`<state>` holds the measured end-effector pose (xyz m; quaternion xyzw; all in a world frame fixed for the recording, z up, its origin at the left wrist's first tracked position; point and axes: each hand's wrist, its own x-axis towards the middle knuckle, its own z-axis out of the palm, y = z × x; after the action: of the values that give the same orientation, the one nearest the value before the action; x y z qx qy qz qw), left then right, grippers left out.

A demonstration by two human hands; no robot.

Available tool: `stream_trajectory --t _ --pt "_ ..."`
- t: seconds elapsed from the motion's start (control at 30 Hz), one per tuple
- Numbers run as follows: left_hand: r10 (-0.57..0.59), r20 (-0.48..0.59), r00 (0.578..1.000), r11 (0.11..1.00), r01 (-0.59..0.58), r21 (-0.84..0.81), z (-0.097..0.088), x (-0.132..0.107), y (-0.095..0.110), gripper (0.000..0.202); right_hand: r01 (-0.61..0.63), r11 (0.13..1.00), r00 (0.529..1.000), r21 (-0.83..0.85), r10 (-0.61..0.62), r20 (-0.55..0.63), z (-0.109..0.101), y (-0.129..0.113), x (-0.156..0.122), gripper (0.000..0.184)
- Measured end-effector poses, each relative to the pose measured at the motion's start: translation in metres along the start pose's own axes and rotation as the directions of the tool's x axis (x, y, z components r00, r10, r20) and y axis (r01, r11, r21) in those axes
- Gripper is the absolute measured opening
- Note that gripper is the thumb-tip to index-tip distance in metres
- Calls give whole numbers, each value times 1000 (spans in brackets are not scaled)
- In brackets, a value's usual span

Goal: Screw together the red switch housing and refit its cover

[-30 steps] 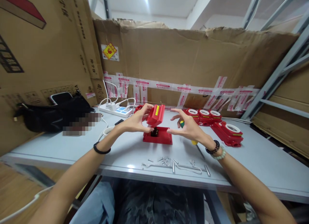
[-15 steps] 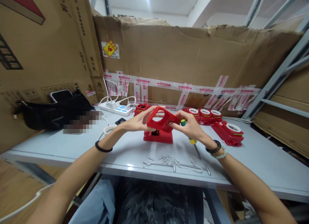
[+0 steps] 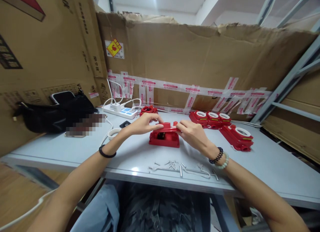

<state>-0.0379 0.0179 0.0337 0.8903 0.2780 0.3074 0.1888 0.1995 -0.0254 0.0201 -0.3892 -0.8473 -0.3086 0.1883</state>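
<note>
Both hands hold a red plastic cover [image 3: 168, 128] just above a red housing base [image 3: 164, 140] on the table. The cover lies nearly level, and a dark part shows inside the base through the gap below it. My left hand [image 3: 147, 123] pinches the cover's left end between thumb and fingers. On the right end, my right hand [image 3: 192, 133] grips with its fingers curled. Screws [image 3: 172, 164] and metal rods [image 3: 181, 171] lie near the table's front edge.
Finished-looking red housings with white rings [image 3: 210, 118] stand at the back right, another [image 3: 238, 137] in front of them. Left of my hands are a white ring [image 3: 113, 133], a power strip [image 3: 121, 111] and a black bag [image 3: 57, 113]. Cardboard [image 3: 175, 55] walls the back.
The red cover has been lowered and tipped from steeply tilted to nearly flat over the base. Both hands moved with it. The screwdriver seen earlier by my right hand is out of sight.
</note>
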Motion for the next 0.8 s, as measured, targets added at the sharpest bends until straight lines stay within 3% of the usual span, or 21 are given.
stream_trajectory --t 0.13,0.33,0.43,0.5,0.63,0.73,0.8 --pt "58 86 995 995 -65 76 0 0 -6 25 27 995 989 100 -41 145 -5 5 1 9" --pt "54 183 982 994 -70 79 -1 -2 -4 24 -59 937 979 344 -13 205 -7 17 0 62" --pt "39 185 982 994 -57 96 0 -3 -4 22 -88 905 970 416 -17 242 -4 18 -1 79" --pt "19 179 984 995 -36 91 1 -4 -6 28 -104 889 967 445 -14 254 -4 17 -1 82" --pt "-30 239 971 998 15 67 7 -5 -12 73 -121 883 963 454 -6 269 -5 15 0 77" --pt "-59 298 953 995 33 92 12 -3 -19 74 -145 882 960 449 15 280 -8 20 0 79" --pt "-68 256 964 990 34 138 17 2 -25 70 -168 882 964 441 54 261 -10 25 0 76"
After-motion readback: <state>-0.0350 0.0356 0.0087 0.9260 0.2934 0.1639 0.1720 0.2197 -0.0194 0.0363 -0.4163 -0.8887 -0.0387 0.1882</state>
